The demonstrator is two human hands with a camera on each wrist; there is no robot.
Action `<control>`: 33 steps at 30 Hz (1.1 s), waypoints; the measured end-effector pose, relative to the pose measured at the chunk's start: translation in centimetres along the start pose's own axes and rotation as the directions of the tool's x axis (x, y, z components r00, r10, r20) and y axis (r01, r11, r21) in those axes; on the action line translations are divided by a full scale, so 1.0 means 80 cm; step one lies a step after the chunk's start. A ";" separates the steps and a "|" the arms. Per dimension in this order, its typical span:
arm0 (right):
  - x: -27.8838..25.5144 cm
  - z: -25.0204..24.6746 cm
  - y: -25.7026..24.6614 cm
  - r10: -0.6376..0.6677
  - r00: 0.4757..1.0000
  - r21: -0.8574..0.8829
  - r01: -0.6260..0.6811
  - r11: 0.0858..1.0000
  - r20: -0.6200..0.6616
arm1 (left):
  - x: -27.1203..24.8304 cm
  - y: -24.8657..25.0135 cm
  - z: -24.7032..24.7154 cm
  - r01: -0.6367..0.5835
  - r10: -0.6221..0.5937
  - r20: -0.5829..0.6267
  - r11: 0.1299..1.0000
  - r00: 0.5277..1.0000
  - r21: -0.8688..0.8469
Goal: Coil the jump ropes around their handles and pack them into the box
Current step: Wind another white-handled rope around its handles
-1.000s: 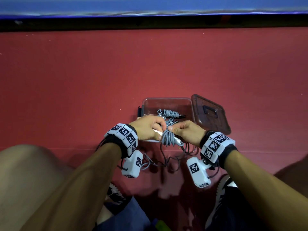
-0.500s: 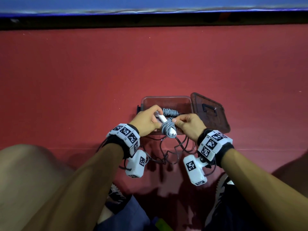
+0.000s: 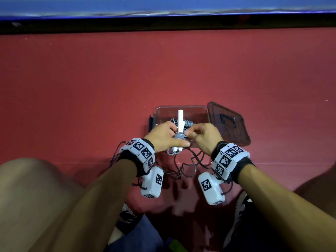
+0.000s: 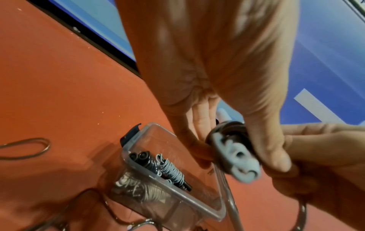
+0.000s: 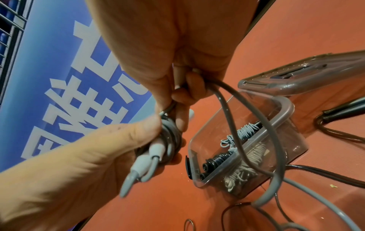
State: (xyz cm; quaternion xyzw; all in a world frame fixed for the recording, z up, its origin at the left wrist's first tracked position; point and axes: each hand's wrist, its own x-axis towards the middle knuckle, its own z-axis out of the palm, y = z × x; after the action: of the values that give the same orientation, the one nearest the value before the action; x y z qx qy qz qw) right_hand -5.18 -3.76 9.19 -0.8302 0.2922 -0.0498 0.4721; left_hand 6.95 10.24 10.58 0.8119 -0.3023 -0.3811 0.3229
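Both hands are working one jump rope at frame center: the left hand [image 3: 163,137] is clamping the two white handles [image 3: 180,124] plus the grey coil [image 3: 180,139], and the right hand [image 3: 204,136] is pinching the loose rope [image 5: 227,109] beside it. Just behind, one clear box [image 3: 204,113] is holding two coiled ropes [image 4: 169,170], with one lid [image 3: 227,122] to its right.

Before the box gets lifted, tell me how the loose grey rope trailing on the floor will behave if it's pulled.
The grey rope looks floppy: it sags in loose curves from the right hand. It would likely drag and snag, since its loops cross other cords by the clear box. The wound part looks held only by the left hand, so it may unwind.
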 end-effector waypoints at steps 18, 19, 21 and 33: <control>0.003 -0.018 -0.010 -0.002 0.981 0.175 -0.033 0.984 0.193 | -0.004 0.002 -0.016 0.036 -0.032 0.023 0.980 0.999 -0.198; 0.004 -0.018 -0.009 -0.003 0.983 0.168 -0.028 0.985 0.182 | -0.004 0.005 -0.017 0.024 -0.020 0.028 0.986 0.999 -0.166; 0.005 -0.015 -0.005 -0.012 0.986 0.133 -0.010 0.991 0.165 | -0.004 0.008 -0.018 -0.017 0.021 0.051 0.997 0.999 -0.070; 0.010 -0.011 -0.001 -0.047 0.992 0.135 0.031 0.990 0.117 | 0.001 0.004 -0.016 -0.035 0.037 0.022 0.996 0.999 -0.083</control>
State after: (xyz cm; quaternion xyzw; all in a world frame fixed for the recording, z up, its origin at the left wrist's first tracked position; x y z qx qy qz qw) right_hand -4.80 -4.84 9.55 -0.8041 0.2430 -0.0281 0.5419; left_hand 7.93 10.38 11.43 0.7876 -0.3046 -0.3970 0.3594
